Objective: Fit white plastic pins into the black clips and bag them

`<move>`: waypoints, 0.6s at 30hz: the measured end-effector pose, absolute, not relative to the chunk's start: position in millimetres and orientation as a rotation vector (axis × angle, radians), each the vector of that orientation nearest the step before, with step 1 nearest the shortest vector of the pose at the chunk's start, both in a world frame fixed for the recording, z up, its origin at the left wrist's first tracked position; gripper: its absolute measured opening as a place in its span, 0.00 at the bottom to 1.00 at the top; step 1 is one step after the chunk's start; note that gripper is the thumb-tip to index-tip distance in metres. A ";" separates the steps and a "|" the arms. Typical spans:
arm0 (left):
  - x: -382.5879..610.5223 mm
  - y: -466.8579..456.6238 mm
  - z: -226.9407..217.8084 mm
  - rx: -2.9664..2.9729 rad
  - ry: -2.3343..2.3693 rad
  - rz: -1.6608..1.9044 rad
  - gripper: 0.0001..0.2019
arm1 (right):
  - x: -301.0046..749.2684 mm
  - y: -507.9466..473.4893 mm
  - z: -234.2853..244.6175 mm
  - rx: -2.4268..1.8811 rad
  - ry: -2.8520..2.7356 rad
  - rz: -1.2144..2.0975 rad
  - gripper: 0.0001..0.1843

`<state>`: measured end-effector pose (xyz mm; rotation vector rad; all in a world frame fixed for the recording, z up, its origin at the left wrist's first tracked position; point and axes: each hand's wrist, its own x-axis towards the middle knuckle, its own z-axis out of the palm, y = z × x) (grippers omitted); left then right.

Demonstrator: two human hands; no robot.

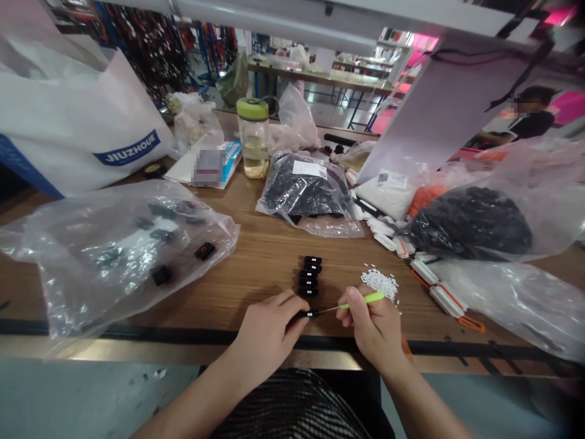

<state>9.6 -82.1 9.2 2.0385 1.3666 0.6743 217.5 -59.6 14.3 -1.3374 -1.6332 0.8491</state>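
Left hand (269, 336): fingers closed on a black clip (303, 314), held near the table edge (137, 333).
Right hand (372, 324): pinches a green pick (363, 300), its tip at the clip.
Risk: a slipping tip could jolt the clip or scatter the white beads (380, 283).

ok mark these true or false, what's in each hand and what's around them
The right hand holds a thin pick with a lime-green handle. True.
The left hand holds a white paper label. False: it holds a small black plastic piece.
A row of small black plastic pieces lies on the wooden table beyond the hands. True.
The clear bottle with a lime-green lid lies on its side. False: it stands upright.
Loose white granules lie left of the left hand. False: they lie beyond the right hand.
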 end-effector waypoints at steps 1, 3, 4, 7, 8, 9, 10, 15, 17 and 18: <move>9.6 -82.0 9.1 2.035 1.363 0.677 0.06 | 217.5 -59.7 13.7 -1.337 -1.645 0.847 0.20; 9.5 -82.1 9.3 2.034 1.354 0.682 0.06 | 217.4 -59.9 12.6 -1.336 -1.663 0.836 0.19; 9.3 -82.2 9.7 2.035 1.351 0.683 0.06 | 217.3 -60.1 12.2 -1.334 -1.668 0.830 0.18; 8.8 -82.5 11.4 2.032 1.351 0.675 0.06 | 216.6 -60.9 12.1 -1.316 -1.679 0.827 0.17; 8.7 -82.5 11.8 2.029 1.351 0.672 0.06 | 216.2 -61.0 12.5 -1.308 -1.682 0.825 0.17; 8.6 -82.6 12.0 2.026 1.352 0.671 0.06 | 215.8 -61.0 13.1 -1.302 -1.686 0.823 0.17; 8.5 -82.6 12.0 2.024 1.353 0.672 0.06 | 215.4 -60.9 13.6 -1.298 -1.691 0.817 0.17; 8.7 -82.8 10.6 2.024 1.347 0.677 0.06 | 215.4 -60.4 14.9 -1.293 -1.766 0.786 0.17; 8.7 -82.9 11.2 2.023 1.344 0.681 0.07 | 215.8 -60.9 16.4 -1.287 -1.823 0.757 0.18; 8.7 -82.9 11.8 2.022 1.343 0.680 0.07 | 215.8 -61.2 17.8 -1.284 -1.858 0.740 0.18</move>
